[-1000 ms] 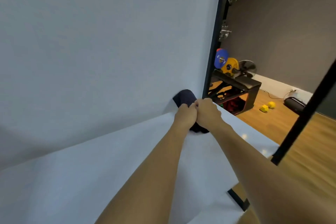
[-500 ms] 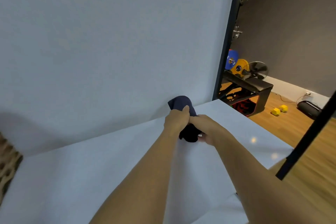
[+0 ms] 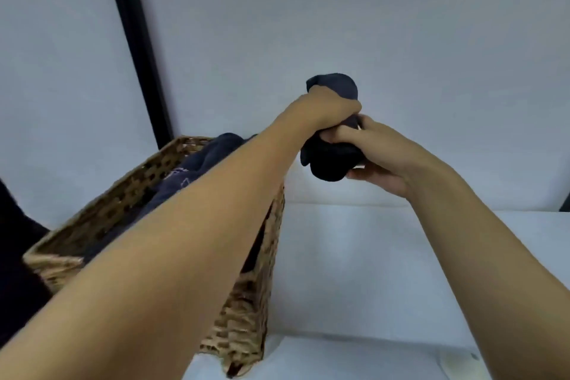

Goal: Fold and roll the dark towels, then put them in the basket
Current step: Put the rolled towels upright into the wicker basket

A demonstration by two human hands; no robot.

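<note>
A rolled dark navy towel (image 3: pixel 331 160) is held in the air above the white table, just right of the basket. My left hand (image 3: pixel 327 111) grips its upper part from above, with the roll's top end sticking out beyond my knuckles. My right hand (image 3: pixel 374 151) holds the lower part from the right, thumb on top and fingers underneath. The woven wicker basket (image 3: pixel 256 302) stands at the left, largely hidden by my left forearm. Other dark towels (image 3: pixel 197 163) lie inside it.
The white table (image 3: pixel 354 271) extends to the right of the basket and meets a white wall behind. A black vertical post (image 3: pixel 135 46) stands at the back left. A dark shape (image 3: pixel 15 256) lies at the far left edge.
The view has swung left, bringing the basket into sight. Both hands have lifted the rolled towel off the table and carried it toward the basket.
</note>
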